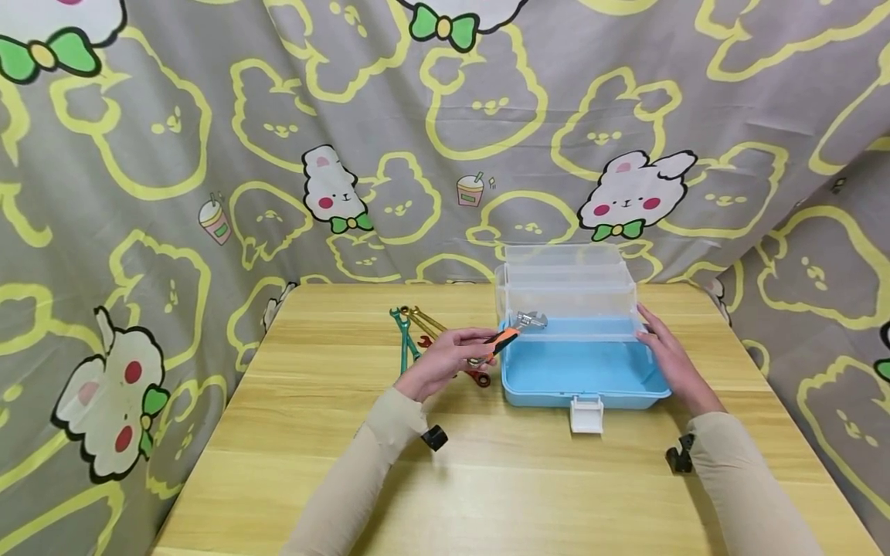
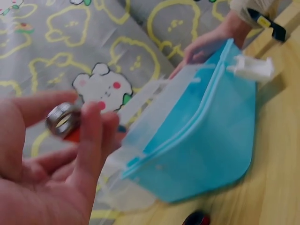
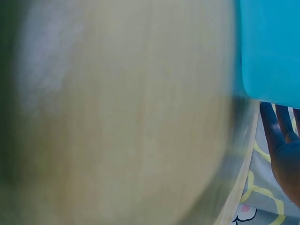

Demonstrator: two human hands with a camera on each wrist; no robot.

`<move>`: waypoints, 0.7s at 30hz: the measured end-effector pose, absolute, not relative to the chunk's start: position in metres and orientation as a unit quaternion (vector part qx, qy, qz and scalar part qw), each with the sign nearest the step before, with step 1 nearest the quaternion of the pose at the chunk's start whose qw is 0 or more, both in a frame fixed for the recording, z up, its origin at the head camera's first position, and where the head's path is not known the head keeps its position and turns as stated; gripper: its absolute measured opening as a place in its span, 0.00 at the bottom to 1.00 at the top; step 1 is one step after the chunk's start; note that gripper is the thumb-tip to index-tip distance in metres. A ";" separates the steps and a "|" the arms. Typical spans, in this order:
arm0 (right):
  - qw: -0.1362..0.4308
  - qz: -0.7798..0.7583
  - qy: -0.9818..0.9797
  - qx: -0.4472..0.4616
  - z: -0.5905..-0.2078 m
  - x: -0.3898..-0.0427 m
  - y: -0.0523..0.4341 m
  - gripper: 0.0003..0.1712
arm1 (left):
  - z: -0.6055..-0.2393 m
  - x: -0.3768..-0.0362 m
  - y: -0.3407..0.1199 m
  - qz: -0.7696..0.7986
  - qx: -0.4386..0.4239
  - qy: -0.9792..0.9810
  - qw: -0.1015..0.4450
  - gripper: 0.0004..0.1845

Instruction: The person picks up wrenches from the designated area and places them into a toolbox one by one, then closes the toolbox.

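two beige sleeves are reaching up from the bottom of the head view over the wooden table [image 1: 487,494]. the left hand [image 1: 445,359] is curling its fingers round the orange handle of an adjustable wrench [image 1: 513,330], whose silver head is hanging just over the left wall of the blue toolbox [image 1: 580,371]. the right hand [image 1: 670,359] is lying with straight fingers against the box's right side, by the clear lid [image 1: 565,289] that is standing open behind. a white latch [image 1: 586,415] is sticking out from the front wall. several wrenches [image 1: 413,332], green, gold and red, are lying on the table just left of the left hand.

from the left wrist, the left hand [image 2: 51,173] is filling the near corner, fingers pinching the adjustable wrench [image 2: 63,121], of which only the silver end and a bit of orange are showing. the blue toolbox [image 2: 206,140] is sitting just beyond, tilted in this view, with the right hand [image 2: 206,44] touching its far edge; the spare wrenches are out of sight here.

from the right wrist, nearly everything is blurring into pale tabletop [image 3: 122,117]. a corner of the blue toolbox [image 3: 272,47] is showing at top right, and the right hand [image 3: 283,154] is showing its fingers extended below it, holding nothing.
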State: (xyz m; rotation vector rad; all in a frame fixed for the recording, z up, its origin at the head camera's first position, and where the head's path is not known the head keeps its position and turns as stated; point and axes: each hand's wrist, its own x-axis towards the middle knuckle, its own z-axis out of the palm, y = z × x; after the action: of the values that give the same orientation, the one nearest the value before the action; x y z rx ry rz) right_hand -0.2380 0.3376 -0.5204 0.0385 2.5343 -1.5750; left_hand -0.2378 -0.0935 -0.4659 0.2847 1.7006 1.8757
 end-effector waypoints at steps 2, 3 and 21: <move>0.078 -0.526 0.847 0.013 -0.521 -0.239 0.338 0.39 | -0.465 -0.237 -0.101 0.696 0.133 0.637 0.303 0.29; 0.078 -0.525 0.848 0.013 -0.521 -0.240 0.338 0.39 | -0.465 -0.237 -0.104 0.695 0.146 0.634 0.308 0.30; 0.075 -0.525 0.848 0.006 -0.521 -0.240 0.339 0.38 | -0.463 -0.247 -0.101 0.664 0.149 0.701 0.215 0.26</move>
State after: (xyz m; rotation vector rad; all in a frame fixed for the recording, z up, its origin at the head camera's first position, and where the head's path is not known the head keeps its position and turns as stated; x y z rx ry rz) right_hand -0.2402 0.3393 -0.5214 0.0191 2.5433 -1.5755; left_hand -0.2473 -0.1008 -0.4627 0.4123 1.9444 1.8405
